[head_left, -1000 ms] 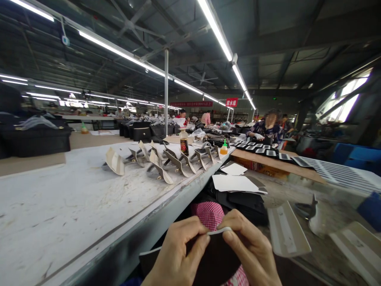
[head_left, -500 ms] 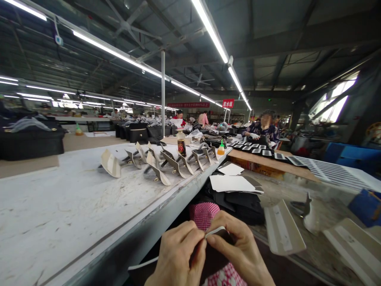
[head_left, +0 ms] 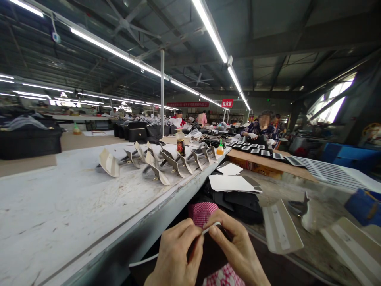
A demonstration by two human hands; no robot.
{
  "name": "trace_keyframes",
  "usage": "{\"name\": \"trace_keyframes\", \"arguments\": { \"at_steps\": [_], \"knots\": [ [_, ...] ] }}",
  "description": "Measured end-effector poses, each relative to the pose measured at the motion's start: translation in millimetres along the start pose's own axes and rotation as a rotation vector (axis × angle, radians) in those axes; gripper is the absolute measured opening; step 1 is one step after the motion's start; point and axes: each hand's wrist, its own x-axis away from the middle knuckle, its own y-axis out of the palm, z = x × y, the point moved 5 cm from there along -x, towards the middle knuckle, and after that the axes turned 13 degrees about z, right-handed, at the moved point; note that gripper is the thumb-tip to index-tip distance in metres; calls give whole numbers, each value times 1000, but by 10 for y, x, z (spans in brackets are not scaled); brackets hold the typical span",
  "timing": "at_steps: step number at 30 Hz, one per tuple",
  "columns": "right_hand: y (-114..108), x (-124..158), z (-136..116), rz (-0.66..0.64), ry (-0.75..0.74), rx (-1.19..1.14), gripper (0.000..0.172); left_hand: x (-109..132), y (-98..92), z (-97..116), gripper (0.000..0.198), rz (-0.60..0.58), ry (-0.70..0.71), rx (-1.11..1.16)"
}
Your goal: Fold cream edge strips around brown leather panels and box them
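Note:
Low in front of my body, a dark panel with a pale cut edge point(head_left: 143, 267) is held between both hands. My left hand point(head_left: 177, 251) pinches its upper edge, the fingertips close to those of the other hand. Thumb and fingers of my right hand point(head_left: 233, 244) press on the same edge just to the right. Much of the panel is hidden behind the hands. Beneath it shows pink checked cloth point(head_left: 203, 212). To the right, a curved beige panel with a pale strip point(head_left: 281, 228) lies on a worn surface.
Several curved beige flaps with metal clasps point(head_left: 156, 171) stand on the white table point(head_left: 74, 210). Beyond them are a dark-labelled bottle point(head_left: 180, 146) and a green-tipped glue bottle point(head_left: 220, 149). White sheets point(head_left: 230, 183) lie on black pieces. A co-worker point(head_left: 262, 129) sits at the far right.
My right thumb has shifted slightly up along the panel's edge, and both hands have moved a little. The whole view has drifted slightly. The hold on the panel continues.

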Motion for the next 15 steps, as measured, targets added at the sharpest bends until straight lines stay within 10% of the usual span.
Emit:
{"name": "trace_keyframes", "arguments": {
  "at_steps": [15],
  "knots": [
    [7,53,-163,63,-121,66,19,6,107,-90,34,-83,-183,106]
  ]
}}
